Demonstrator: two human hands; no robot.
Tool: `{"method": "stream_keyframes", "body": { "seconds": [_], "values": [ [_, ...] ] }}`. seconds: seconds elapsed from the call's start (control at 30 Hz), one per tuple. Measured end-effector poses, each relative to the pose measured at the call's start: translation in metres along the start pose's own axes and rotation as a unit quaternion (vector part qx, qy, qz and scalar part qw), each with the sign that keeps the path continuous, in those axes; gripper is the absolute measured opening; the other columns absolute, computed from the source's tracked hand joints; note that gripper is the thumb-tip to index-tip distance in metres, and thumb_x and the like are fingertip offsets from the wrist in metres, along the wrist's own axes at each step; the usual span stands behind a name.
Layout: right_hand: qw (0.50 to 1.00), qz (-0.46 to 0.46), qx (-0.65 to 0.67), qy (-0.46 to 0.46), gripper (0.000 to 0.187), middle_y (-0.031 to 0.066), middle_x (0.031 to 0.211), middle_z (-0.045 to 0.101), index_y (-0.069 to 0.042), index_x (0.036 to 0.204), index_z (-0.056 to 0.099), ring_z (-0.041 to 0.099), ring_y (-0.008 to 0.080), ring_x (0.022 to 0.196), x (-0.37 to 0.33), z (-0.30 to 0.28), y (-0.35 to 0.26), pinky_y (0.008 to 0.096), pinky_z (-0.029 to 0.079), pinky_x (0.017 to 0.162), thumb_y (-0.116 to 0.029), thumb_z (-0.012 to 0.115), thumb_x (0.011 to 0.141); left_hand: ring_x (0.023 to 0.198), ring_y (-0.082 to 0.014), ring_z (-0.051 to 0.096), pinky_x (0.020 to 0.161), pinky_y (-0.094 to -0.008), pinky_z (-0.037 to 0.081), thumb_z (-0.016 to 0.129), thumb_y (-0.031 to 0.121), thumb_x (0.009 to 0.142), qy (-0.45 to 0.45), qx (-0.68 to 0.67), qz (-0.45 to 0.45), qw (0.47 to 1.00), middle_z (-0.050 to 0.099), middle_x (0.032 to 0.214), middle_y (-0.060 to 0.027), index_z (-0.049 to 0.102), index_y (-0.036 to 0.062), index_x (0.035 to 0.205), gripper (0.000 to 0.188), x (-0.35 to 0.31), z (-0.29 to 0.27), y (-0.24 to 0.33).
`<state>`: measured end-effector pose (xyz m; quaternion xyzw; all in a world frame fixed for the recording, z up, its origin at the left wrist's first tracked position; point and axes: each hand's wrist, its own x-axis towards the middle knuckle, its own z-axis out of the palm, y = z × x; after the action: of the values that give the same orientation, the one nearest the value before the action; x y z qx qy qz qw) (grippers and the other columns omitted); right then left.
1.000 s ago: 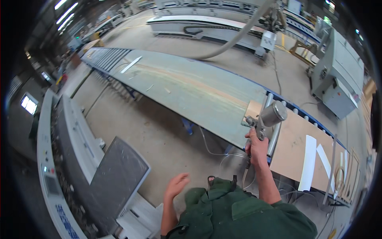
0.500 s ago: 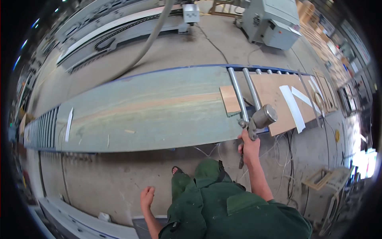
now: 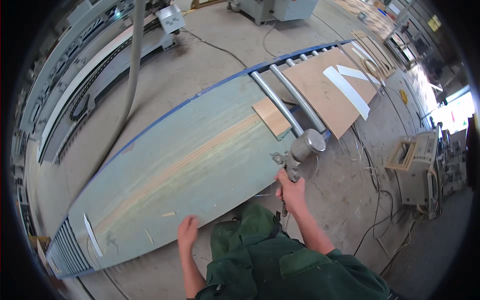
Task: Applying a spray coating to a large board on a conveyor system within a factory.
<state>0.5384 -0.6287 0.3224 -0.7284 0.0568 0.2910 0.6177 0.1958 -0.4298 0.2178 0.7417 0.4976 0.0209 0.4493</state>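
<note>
My right hand (image 3: pixel 291 192) grips the handle of a spray gun (image 3: pixel 290 165) topped with a round metal cup (image 3: pixel 308 144). The gun is held over the near edge of a long, greenish-stained board (image 3: pixel 210 180), which has a bare tan streak along its middle. A small wood panel (image 3: pixel 272 117) lies at the board's right end, just beyond the gun. My left hand (image 3: pixel 187 230) hovers by the near edge of the board, fingers curled in and slightly blurred, with nothing visible in them.
Metal rollers (image 3: pixel 277 102) carry a brown sheet (image 3: pixel 327 90) with white strips (image 3: pixel 347 92) on it. A grey hose (image 3: pixel 132 75) hangs at the far left, before a long machine (image 3: pixel 85 85). Cables (image 3: pixel 372 170) trail over the floor near a grey box unit (image 3: pixel 417 175) at right.
My view has turned, so the board now slants up to the right. My left hand has come up toward the board's near edge. The spray gun stays in my right hand.
</note>
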Motion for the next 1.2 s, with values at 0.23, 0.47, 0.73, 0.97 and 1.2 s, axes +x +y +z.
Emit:
{"method": "stream_keyframes", "body": {
  "seconds": [0.23,0.47,0.73,0.97,1.2],
  "values": [
    [1.0,0.024,0.01,0.018,0.038,0.0016,0.057,0.057,-0.004,0.095,0.071,0.053,0.0096,0.046,-0.015,0.054,-0.008,0.0276,0.038,0.044,-0.041,0.071,0.103,0.095,-0.0273,0.073,0.085,-0.0375,0.057,0.066,0.034,0.099,-0.261,-0.042,0.145,0.954,0.076,0.108,-0.0168,0.071,0.005,0.125,0.04,0.053,0.03,0.084],
    [0.992,0.033,-0.006,0.122,0.034,0.0023,0.055,0.057,-0.003,0.095,0.072,0.054,0.0116,0.047,-0.028,0.073,0.031,0.029,0.041,0.046,-0.037,0.074,0.1,0.088,-0.0332,0.074,0.078,-0.0435,0.058,0.066,0.03,0.094,-0.287,0.079,0.177,0.938,0.076,0.103,-0.0155,0.075,0.0077,0.112,0.029,0.136,0.02,0.007],
    [0.987,-0.002,-0.084,0.137,0.037,0.0003,0.058,0.056,-0.002,0.094,0.07,0.056,0.0118,0.048,0.054,0.069,0.066,0.0283,0.042,0.046,-0.038,0.077,0.1,0.153,-0.0426,0.035,0.124,-0.0615,0.021,0.056,0.036,0.102,0.082,0.303,0.184,0.931,0.044,0.164,-0.0157,0.049,0.0086,0.156,0.061,0.274,0.075,-0.056],
    [0.986,-0.018,-0.104,0.13,0.038,-0.0013,0.058,0.052,-0.003,0.095,0.071,0.052,0.0098,0.047,0.133,0.065,0.051,0.0277,0.037,0.046,-0.04,0.074,0.101,0.161,-0.0412,0.02,0.128,-0.0587,0.011,0.05,0.038,0.105,0.16,0.361,0.151,0.906,0.032,0.173,-0.0114,0.04,0.0113,0.164,0.065,0.319,0.131,-0.084],
    [0.976,-0.037,-0.124,0.177,0.039,-0.0013,0.063,0.056,-0.004,0.093,0.07,0.048,0.0084,0.048,0.179,0.066,0.042,0.0266,0.035,0.046,-0.041,0.072,0.102,0.161,-0.0393,0.021,0.128,-0.0559,0.012,0.051,0.039,0.104,0.179,0.382,0.146,0.895,0.033,0.173,-0.01,0.04,0.0118,0.164,0.066,0.321,0.134,-0.091]
  ]
}}
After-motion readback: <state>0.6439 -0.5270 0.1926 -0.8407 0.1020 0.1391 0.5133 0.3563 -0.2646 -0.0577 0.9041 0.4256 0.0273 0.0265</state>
